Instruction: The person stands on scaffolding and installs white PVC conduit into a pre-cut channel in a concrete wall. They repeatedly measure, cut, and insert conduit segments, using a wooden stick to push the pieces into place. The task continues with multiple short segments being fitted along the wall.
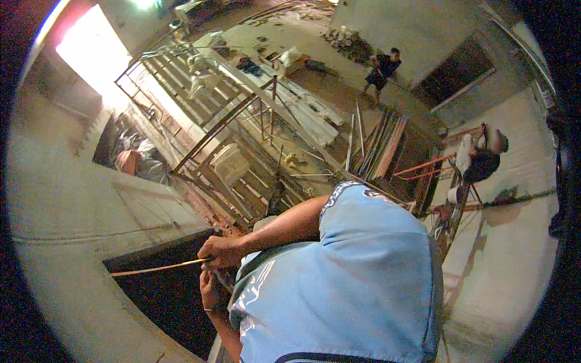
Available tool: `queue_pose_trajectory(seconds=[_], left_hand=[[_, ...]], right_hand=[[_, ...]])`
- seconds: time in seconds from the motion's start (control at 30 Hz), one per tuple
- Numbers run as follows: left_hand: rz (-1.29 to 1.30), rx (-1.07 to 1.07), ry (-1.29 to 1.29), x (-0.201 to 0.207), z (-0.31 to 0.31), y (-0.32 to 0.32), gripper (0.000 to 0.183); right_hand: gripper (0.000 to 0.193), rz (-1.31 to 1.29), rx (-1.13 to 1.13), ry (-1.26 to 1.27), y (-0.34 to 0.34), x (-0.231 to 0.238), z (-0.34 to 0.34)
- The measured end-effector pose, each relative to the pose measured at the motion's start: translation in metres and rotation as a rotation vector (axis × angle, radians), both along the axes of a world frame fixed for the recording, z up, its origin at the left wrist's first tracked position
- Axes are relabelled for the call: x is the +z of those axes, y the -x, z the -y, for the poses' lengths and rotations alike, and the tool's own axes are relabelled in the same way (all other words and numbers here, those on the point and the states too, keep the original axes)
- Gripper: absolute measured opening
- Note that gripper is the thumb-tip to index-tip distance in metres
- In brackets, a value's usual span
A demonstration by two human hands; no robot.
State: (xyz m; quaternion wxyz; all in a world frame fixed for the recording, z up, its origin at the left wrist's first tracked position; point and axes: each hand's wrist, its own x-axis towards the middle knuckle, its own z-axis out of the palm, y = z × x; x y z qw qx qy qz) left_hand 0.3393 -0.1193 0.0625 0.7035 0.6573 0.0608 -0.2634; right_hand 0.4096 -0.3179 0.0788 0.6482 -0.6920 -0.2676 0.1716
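Pinching the yellow strip (180,264), our right fingers (212,253) are seemingly steadying it; below them, we cannot tell our left hand's (209,293) hold.

Our right hand (223,251) hid the near end of the tape (160,267); we could not tell whether our left hand (210,291) held anything. The lower edge cut off our shirt (357,284). Shadow hid the inside of the opening (166,305).
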Motion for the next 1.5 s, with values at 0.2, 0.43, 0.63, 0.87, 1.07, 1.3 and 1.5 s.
queue_pose_trajectory(seconds=[0.2,0.43,0.63,0.87,1.07,1.3,1.5], left_hand=[[0.058,0.009,-0.240,0.014,0.019,-0.022,0.038],[0.135,0.074,-0.141,0.036,0.018,-0.004,0.043],[0.281,0.166,-0.206,0.052,0.025,0.005,0.043],[0.201,0.336,-0.580,-0.016,-0.054,0.033,0.040],[-0.258,0.283,-0.998,-0.129,-0.102,0.116,0.053],[-0.518,0.370,-1.012,-0.208,-0.053,0.208,0.045],[-0.654,0.452,-1.117,-0.316,0.006,0.244,0.041]], right_hand=[[0.029,-0.415,-0.155,-0.108,-0.012,-0.007,-0.010],[0.022,-0.840,0.129,-0.198,-0.012,0.002,-0.019],[0.019,-0.858,0.076,-0.094,-0.014,-0.010,-0.036],[0.029,-0.634,0.061,0.068,-0.012,-0.030,-0.044],[0.030,-0.642,0.306,0.356,0.011,-0.079,-0.079],[0.036,-0.771,0.707,0.475,0.056,-0.148,-0.111],[0.030,-0.300,0.923,0.820,0.109,-0.225,-0.109]])
